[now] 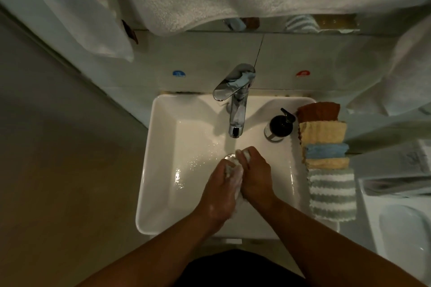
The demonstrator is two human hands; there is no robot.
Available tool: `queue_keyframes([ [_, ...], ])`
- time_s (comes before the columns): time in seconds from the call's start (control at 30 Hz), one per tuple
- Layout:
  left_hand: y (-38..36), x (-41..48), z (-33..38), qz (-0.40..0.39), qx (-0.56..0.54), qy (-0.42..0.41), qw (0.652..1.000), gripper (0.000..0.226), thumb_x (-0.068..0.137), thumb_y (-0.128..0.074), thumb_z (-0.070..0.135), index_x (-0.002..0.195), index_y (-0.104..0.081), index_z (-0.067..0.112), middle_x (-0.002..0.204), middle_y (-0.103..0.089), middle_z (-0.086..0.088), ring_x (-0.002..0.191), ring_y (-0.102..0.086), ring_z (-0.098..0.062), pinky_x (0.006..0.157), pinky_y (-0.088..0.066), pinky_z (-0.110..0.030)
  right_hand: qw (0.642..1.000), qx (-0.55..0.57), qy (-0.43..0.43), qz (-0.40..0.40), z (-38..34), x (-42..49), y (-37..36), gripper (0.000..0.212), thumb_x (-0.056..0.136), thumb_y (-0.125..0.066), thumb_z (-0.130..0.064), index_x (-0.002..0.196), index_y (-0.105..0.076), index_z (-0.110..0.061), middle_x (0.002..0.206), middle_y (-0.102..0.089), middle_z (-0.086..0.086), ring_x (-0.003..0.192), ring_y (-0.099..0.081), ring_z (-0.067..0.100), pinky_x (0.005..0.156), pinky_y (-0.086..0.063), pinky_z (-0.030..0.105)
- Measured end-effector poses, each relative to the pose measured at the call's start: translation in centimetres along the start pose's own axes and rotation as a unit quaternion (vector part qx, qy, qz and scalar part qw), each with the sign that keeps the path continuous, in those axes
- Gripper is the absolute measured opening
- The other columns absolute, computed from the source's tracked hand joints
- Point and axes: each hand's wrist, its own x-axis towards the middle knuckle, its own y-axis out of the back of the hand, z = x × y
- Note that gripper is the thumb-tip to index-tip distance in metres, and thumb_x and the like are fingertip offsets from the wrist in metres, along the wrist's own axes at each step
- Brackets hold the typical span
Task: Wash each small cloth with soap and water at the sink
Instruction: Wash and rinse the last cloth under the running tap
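One white cloth (236,173) is under the tap (238,109), mid-basin; my left hand (221,193) and right hand (256,177) both grip it tight. Five folded cloths (324,147) on the sink (145,182) rim's right side look dry, so I judge most work remains.

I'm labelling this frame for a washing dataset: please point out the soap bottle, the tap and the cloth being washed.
soap bottle (279,124), head view, on its dark pump top.
tap (237,112), head view, on the middle of the chrome spout.
white cloth (236,173), head view, on the bunched middle part.
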Motion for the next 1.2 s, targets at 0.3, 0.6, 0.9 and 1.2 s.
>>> queue_keyframes([
  [0.3, 0.0, 1.2, 0.3, 0.111, -0.035, 0.010, 0.993, 0.024, 0.108, -0.044, 0.030, 0.097, -0.061, 0.016, 0.090, -0.070, -0.005, 0.083, -0.069, -0.017, 0.065, -0.055, -0.026, 0.997, 0.001, 0.077, -0.019, -1.5, -1.6, -1.3, 0.025, 0.102, -0.048, -0.044, 0.092, -0.054, -0.022, 0.077, -0.064, -0.006, 0.068, -0.063, 0.002, 0.062, -0.048, 0.017],
  [0.6, 1.7, 2.7, 0.0, 0.184, 0.065, -0.013, 0.981, 0.023, 0.098, -0.060, 0.039, 0.093, -0.059, 0.016, 0.090, -0.069, -0.007, 0.087, -0.069, -0.026, 0.085, -0.055, -0.050, 0.997, 0.023, 0.060, -0.047, -1.3, -4.0, -1.2, 0.020, 0.106, -0.048, -0.034, 0.102, -0.059, -0.018, 0.083, -0.070, -0.006, 0.072, -0.066, 0.001, 0.061, -0.044, 0.008],
  [0.9, 1.6, 0.0, -0.2, 0.022, 0.108, -0.005, 0.994, 0.035, 0.101, -0.054, 0.047, 0.095, -0.061, 0.013, 0.078, -0.068, -0.006, 0.066, -0.064, -0.011, 0.062, -0.054, -0.036, 0.998, -0.041, 0.039, -0.034, 1.0, 0.2, -0.8, 0.027, 0.104, -0.052, -0.037, 0.088, -0.055, -0.015, 0.074, -0.065, -0.004, 0.066, -0.062, 0.008, 0.063, -0.049, 0.030],
  [1.2, 6.2, 3.3, -3.3, 0.101, 0.321, -0.045, 0.940, 0.011, 0.098, -0.060, 0.019, 0.102, -0.051, 0.015, 0.088, -0.061, 0.003, 0.082, -0.062, -0.024, 0.072, -0.054, -0.041, 0.994, -0.072, -0.080, -0.015, 2.9, 1.1, 0.9, 0.027, 0.092, -0.069, -0.047, 0.083, -0.060, -0.023, 0.074, -0.060, -0.011, 0.077, -0.062, 0.017, 0.067, -0.036, 0.025],
])
